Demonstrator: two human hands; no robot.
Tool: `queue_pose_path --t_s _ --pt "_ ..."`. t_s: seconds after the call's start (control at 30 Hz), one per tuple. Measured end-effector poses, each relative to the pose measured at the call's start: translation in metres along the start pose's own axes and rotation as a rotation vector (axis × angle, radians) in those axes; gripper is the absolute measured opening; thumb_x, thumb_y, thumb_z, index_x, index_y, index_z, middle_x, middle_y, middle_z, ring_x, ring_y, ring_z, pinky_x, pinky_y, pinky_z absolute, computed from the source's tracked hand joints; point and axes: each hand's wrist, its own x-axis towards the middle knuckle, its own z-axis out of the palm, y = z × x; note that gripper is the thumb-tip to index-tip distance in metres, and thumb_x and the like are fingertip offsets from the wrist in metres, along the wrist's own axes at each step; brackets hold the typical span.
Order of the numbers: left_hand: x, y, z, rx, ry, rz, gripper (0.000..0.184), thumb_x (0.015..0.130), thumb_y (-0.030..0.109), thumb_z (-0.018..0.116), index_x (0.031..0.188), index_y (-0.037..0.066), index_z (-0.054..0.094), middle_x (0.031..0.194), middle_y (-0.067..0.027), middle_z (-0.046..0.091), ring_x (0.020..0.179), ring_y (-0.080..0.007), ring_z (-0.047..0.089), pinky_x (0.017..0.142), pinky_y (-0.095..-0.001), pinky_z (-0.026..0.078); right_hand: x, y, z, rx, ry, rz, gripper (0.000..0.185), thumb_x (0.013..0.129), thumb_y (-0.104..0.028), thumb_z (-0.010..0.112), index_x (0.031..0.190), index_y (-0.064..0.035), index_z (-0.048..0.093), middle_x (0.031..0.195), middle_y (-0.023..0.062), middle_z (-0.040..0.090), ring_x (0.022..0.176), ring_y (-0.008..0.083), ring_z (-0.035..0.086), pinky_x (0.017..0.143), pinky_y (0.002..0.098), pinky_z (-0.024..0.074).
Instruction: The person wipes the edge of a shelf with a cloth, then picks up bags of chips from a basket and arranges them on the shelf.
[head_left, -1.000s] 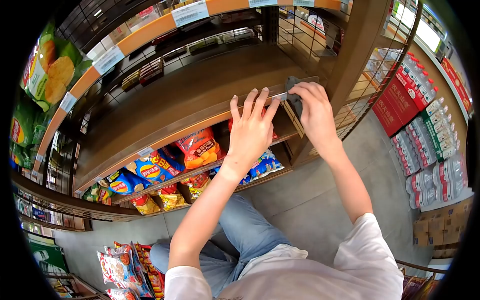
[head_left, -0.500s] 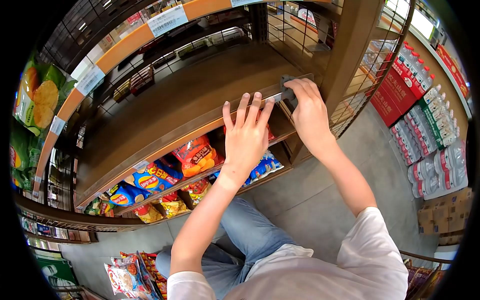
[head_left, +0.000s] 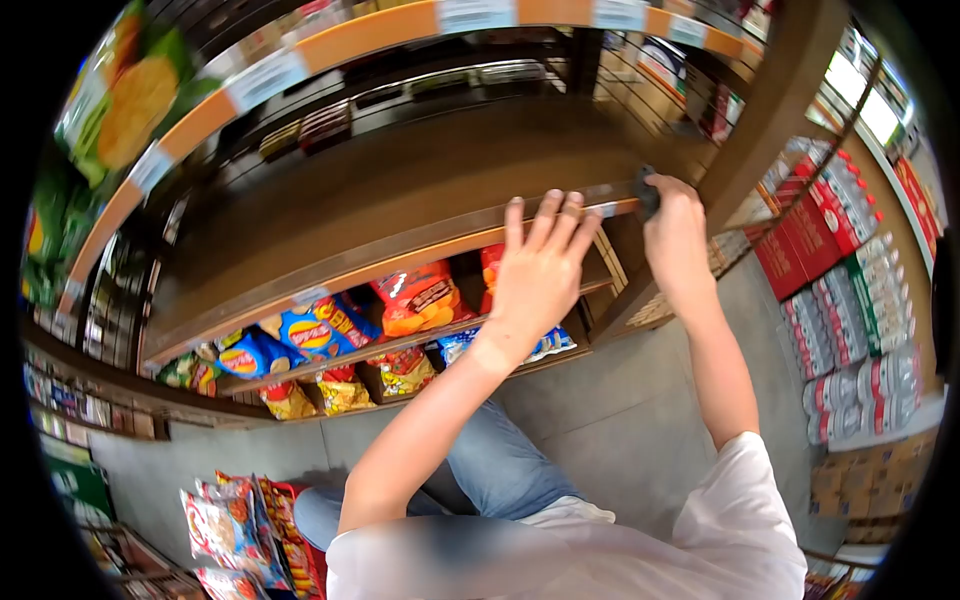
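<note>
Dark cloth point(head_left: 647, 195) sits at right end of shelf point(head_left: 400, 170), on its front edge point(head_left: 430, 250), near the post point(head_left: 775, 110). Right hand point(head_left: 680, 235): grip pinches cloth. Left hand point(head_left: 540, 280): grip spread, fingertips over same edge. Shelf runs back and leftward. Chip bags point(head_left: 418, 300) below; floor point(head_left: 610, 400) stretches between shelf and bottle packs point(head_left: 825, 310).

From here I have both arms point(head_left: 425, 440) stretched forward, left hand point(head_left: 538, 280) splayed back-up, right hand point(head_left: 677, 235) curled in a grip.
</note>
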Motion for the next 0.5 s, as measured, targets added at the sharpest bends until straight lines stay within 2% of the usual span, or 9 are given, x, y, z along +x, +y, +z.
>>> queue_pose_path --t_s 0.17,0.23,0.33,0.37,0.43,0.47,0.5 --pt "0.0 0.003 0.0 0.016 -0.002 0.006 0.058 0.076 0.012 0.065 0.133 0.009 0.056 0.137 -0.012 0.053 0.133 -0.0289 0.044 0.113 -0.0565 0.027 0.022 -0.016 -0.018 -0.008 -0.081 0.08 0.036 0.076 0.013 0.048 0.106 0.007 0.067 0.105 0.0271 0.067 0.103 0.0429 0.063 0.093 0.046 0.0487" --pt "-0.003 0.002 -0.001 -0.027 0.006 0.011 0.061 0.076 0.012 0.065 0.136 0.008 0.053 0.139 -0.0137 0.052 0.136 -0.0295 0.042 0.114 -0.0576 0.026 0.038 -0.034 -0.027 0.001 -0.012 -0.044 0.035 0.08 0.012 0.047 0.108 0.0044 0.067 0.104 0.0266 0.067 0.102 0.0419 0.064 0.092 0.0451 0.0494" --pt "-0.006 -0.002 0.004 -0.012 0.044 0.047 0.067 0.075 0.016 0.067 0.14 0.009 0.05 0.143 -0.0142 0.048 0.138 -0.0298 0.039 0.116 -0.057 0.024 0.064 -0.073 -0.031 0.123 -0.06 -0.141 0.034 0.086 0.011 0.045 0.109 -0.0022 0.068 0.107 0.0231 0.068 0.102 0.0403 0.064 0.091 0.0415 0.0501" --pt "-0.008 -0.003 0.004 -0.006 0.08 0.057 0.069 0.074 0.016 0.068 0.14 0.011 0.049 0.143 -0.014 0.047 0.139 -0.0297 0.039 0.116 -0.057 0.023 0.071 -0.09 -0.03 0.168 -0.081 -0.216 0.034 0.087 0.012 0.045 0.109 -0.0025 0.068 0.108 0.0209 0.067 0.102 0.0379 0.065 0.09 0.0383 0.0504" --pt "-0.019 -0.012 -0.008 -0.209 0.07 0.088 0.07 0.074 0.017 0.069 0.141 0.014 0.049 0.145 -0.0139 0.046 0.14 -0.0291 0.037 0.118 -0.0572 0.02 0.079 -0.128 -0.025 0.326 -0.07 -0.398 0.034 0.088 0.013 0.044 0.109 -0.0014 0.066 0.109 0.0178 0.067 0.104 0.032 0.066 0.092 0.0343 0.0492" --pt "-0.026 -0.017 -0.023 -0.227 0.073 0.125 0.068 0.074 0.019 0.069 0.14 0.016 0.051 0.145 -0.0159 0.045 0.141 -0.0284 0.036 0.119 -0.0576 0.018 0.08 -0.15 -0.024 0.422 -0.072 -0.442 0.035 0.089 0.014 0.043 0.111 -0.0005 0.065 0.112 0.0139 0.067 0.108 0.0261 0.064 0.096 0.032 0.0464" --pt "-0.037 -0.025 -0.041 -0.247 0.078 0.16 0.063 0.076 0.018 0.069 0.137 0.014 0.054 0.146 -0.0179 0.044 0.142 -0.0284 0.035 0.12 -0.056 0.019 0.081 -0.168 -0.019 0.508 -0.058 -0.503 0.035 0.089 0.015 0.042 0.111 0.0009 0.065 0.115 0.0123 0.066 0.112 0.0243 0.062 0.1 0.0315 0.0438"
